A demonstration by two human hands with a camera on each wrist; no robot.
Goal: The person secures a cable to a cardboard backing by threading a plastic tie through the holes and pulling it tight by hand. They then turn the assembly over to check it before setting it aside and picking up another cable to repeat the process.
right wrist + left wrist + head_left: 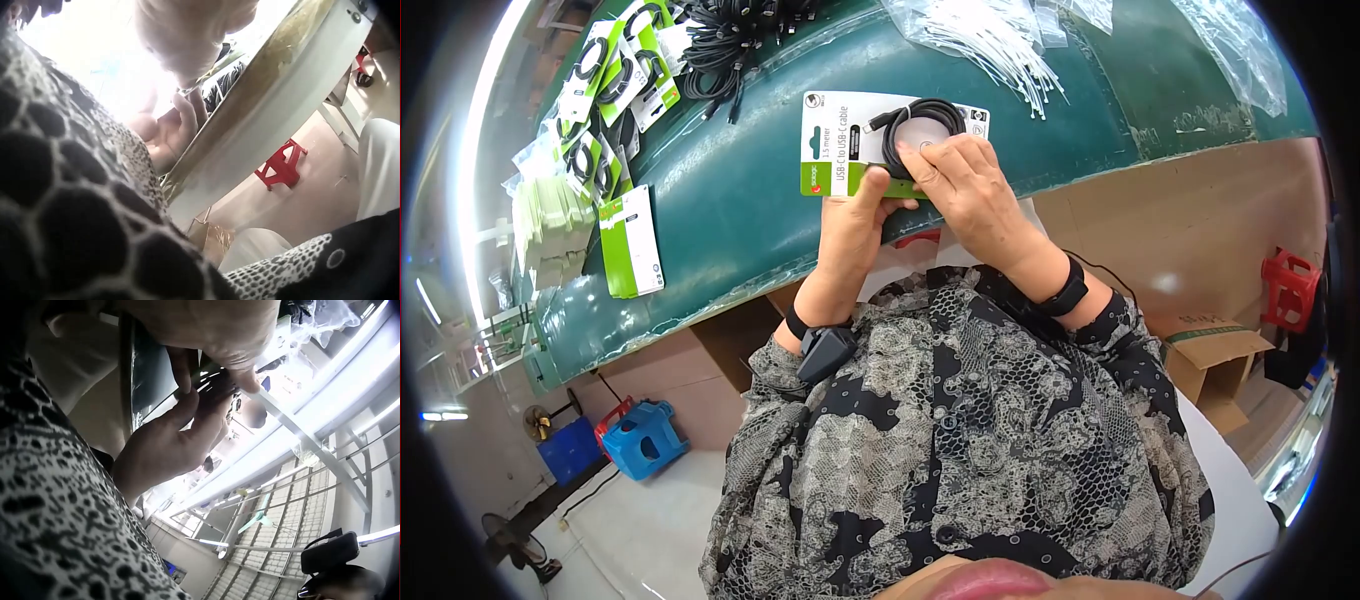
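A white and green printed card (832, 125) labelled "USB-C to USB-C cable" lies at the table's front edge, with a coiled black cable (937, 108) against its right part. My left hand (852, 228) grips the card's lower edge, thumb on the front and fingers passing underneath. On the coil's lower right side, my right hand (975, 190) pinches the cable with thumb and bent fingers. One cable plug points left across the card. Seen from the left wrist, the left hand (212, 328) hides most of the card. The right wrist view is partly washed out by glare around the right hand (187, 37).
Carded cables (615, 85) are heaped at the table's left, near a stack of cards (550, 225) and loose green-white cards (630, 243). A black cable bundle (725, 50) and white zip ties (990, 45) lie at the back. The green table (740, 200) ends just before my body.
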